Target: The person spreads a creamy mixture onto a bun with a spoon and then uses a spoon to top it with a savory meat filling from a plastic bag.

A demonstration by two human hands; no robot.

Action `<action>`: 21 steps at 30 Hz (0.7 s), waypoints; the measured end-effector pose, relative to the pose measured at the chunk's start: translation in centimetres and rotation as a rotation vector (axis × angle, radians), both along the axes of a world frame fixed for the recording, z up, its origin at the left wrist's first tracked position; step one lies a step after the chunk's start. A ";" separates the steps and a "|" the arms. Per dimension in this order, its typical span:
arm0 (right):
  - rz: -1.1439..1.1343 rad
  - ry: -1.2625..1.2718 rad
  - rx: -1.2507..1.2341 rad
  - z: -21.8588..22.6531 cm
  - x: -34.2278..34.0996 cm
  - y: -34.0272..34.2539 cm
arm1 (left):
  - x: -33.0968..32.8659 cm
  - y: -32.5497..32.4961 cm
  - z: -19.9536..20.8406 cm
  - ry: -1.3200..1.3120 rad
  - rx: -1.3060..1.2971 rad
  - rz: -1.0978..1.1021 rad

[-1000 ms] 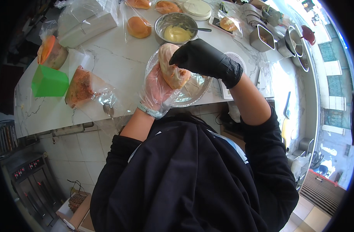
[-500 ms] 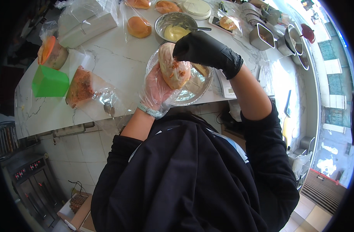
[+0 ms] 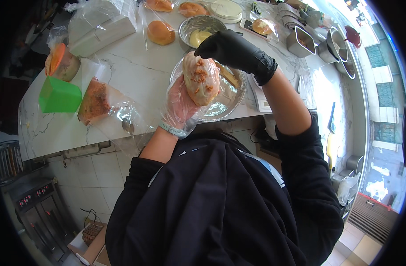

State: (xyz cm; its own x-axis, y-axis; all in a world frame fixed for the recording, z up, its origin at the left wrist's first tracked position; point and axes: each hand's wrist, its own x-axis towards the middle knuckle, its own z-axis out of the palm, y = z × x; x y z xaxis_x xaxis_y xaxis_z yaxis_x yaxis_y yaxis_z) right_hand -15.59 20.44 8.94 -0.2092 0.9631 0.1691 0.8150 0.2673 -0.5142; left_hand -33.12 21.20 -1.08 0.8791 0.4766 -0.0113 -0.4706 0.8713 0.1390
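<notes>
My left hand (image 3: 178, 104), in a clear plastic glove, holds an oval bread bun (image 3: 202, 84) from its left side. Pale cream coats the bun's top, and orange-brown crumbs lie scattered on it. Over the bun's far end is my right hand (image 3: 211, 47) in a black glove, its fingers pinched together; whatever is in the pinch is hidden. A round foil tray (image 3: 225, 106) lies under the bun, with a flat light-brown strip (image 3: 228, 75) in it. Left of my left hand, an opened clear bag of orange-brown crumbs (image 3: 95, 101) lies with a spoon (image 3: 128, 127) at its mouth.
Beyond the tray stands a metal bowl (image 3: 185, 27) of yellow cream. Several plain buns (image 3: 160, 32) sit in plastic at the back. A green container (image 3: 59, 95) and an orange-rimmed tub (image 3: 65, 64) are at left; a scale (image 3: 261, 104) and a metal bin (image 3: 300, 43) at right.
My right hand has moved from the bun's middle toward its far end, still pinched. More crumbs show along the bun's top. My left hand stays nearly in place.
</notes>
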 end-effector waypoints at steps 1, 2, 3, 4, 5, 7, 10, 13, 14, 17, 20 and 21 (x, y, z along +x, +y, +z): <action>0.000 0.000 0.000 -0.2 0.0 0.2 | 0.0 0.1 0.0 0.000 0.000 0.000; -0.013 -0.047 0.003 -0.2 0.0 0.4 | 0.0 0.1 0.2 -0.019 -0.007 -0.011; -0.025 -0.095 0.007 -0.3 0.0 0.5 | 0.0 0.0 0.3 -0.038 -0.013 -0.021; -0.027 -0.094 0.007 -0.2 0.0 0.6 | -0.1 0.0 0.2 -0.037 -0.013 -0.023; -0.035 -0.093 0.042 -0.1 -0.1 0.7 | -0.1 -0.1 0.1 -0.020 -0.002 -0.020; -0.045 -0.092 0.078 -0.2 0.0 0.9 | -0.1 -0.1 -0.1 -0.002 0.009 -0.019; -0.013 0.006 0.112 -0.4 0.2 1.0 | -0.1 -0.2 -0.1 0.068 0.049 -0.006; -0.018 -0.045 0.090 -0.2 0.2 0.5 | 0.0 -0.3 0.0 0.053 0.013 -0.025; -0.033 0.000 0.080 0.1 -0.1 0.0 | -0.1 -0.3 0.0 0.057 0.013 -0.009; -0.022 0.091 0.077 -0.1 -0.4 -0.9 | -0.1 -0.2 -0.1 0.064 0.020 0.017; -0.054 0.133 0.136 -0.2 -0.7 -1.9 | -0.2 -0.1 -0.1 0.067 0.021 0.019; -0.109 0.131 0.189 -0.2 -0.8 -2.0 | -0.2 0.0 -0.1 0.066 0.015 0.016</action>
State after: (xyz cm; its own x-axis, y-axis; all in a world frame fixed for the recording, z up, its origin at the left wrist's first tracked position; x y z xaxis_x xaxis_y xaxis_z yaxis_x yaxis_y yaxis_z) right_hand -16.39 18.41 8.74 -0.0699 0.9277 0.3667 0.7741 0.2823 -0.5666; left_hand -33.34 21.16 -1.17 0.8690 0.4909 -0.0621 -0.4735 0.8615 0.1833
